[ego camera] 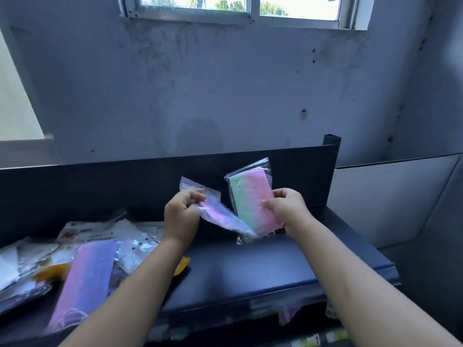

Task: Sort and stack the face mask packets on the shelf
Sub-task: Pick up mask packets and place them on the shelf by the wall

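Near left on the dark shelf [250,266] lies a loose pile of mask packets [100,236]. Farther in, above the shelf, our left hand [181,216] pinches a clear pink-purple packet [220,217], and our right hand [288,206] grips a green-pink packet [250,196] held upright just beside it.

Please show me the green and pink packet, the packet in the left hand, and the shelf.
Green and pink clear plastic mask packet [243,196]: head view, green half.
Pink and purple clear plastic packet [218,216]: head view, its middle.
Dark flat shelf [250,266]: head view, bare top.
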A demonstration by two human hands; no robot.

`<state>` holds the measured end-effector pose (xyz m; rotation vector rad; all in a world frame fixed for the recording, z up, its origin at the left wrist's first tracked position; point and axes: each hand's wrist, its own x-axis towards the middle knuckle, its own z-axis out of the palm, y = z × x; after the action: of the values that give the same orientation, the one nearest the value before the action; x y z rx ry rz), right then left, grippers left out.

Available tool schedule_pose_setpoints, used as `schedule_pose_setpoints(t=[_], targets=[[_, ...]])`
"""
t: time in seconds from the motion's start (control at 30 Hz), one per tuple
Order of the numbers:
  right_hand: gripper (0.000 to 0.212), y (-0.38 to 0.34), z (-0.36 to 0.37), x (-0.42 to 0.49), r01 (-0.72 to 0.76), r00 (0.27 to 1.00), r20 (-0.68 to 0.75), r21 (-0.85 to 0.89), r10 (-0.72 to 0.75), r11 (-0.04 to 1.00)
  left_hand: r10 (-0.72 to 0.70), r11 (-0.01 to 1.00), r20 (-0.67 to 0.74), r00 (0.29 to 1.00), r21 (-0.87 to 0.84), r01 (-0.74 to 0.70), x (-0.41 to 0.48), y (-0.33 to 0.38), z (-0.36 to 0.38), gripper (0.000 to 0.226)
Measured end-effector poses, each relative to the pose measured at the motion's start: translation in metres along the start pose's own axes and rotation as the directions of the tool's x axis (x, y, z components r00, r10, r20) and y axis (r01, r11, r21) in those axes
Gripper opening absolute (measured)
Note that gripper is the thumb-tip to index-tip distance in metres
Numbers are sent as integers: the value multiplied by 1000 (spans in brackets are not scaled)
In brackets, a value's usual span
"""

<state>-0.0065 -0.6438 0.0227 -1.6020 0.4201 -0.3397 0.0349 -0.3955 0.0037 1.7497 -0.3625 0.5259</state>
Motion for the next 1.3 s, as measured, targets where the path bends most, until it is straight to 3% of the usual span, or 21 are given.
schedule_pose_setpoints(t=[0.07,0.2,0.3,0.4,0.47,0.7,0.9,1.03,1.1,1.17,1.23,1.3], targets=[[22,4,-19,14,-27,999,19,28,27,999,-92,991,-18,996,-99,89,-2,6,27,28],[23,6,-46,36,-55,998,48,76,51,996,-138,988,46,989,-60,141,-5,2,67,26],[22,10,-55,49,-53,998,39,40,51,998,-196,965,118,973,198,171,-11,-11,97,14],[18,24,-60,59,-71,997,0,6,71,997,-457,820,146,877,451,352,-22,-31,124,53],[18,33,-63,64,-90,995,-40,-6,90,996,-560,755,184,808,514,406,-29,-45,136,59],[19,43,-77,84,-78,991,-107,-29,75,997,-508,680,349,788,724,118,-32,-78,166,65],[15,48,-100,92,-105,988,-123,-57,97,993,-490,672,333,805,733,105,-28,-82,191,59],[18,53,-127,101,-133,982,-143,-49,125,990,-589,683,210,781,646,341,-23,-67,216,48],[18,57,-144,104,-158,979,-140,-56,149,986,-650,709,189,736,498,498,-24,-53,229,65],[19,60,-161,110,-178,977,-134,-62,169,982,-645,753,180,743,315,577,-24,-43,239,85],[20,62,-179,117,-195,974,-126,-67,186,978,-597,799,206,775,243,550,-27,-44,247,71],[23,65,-193,126,-198,977,-101,-80,189,977,-531,833,252,809,331,443,-29,-49,253,51]])
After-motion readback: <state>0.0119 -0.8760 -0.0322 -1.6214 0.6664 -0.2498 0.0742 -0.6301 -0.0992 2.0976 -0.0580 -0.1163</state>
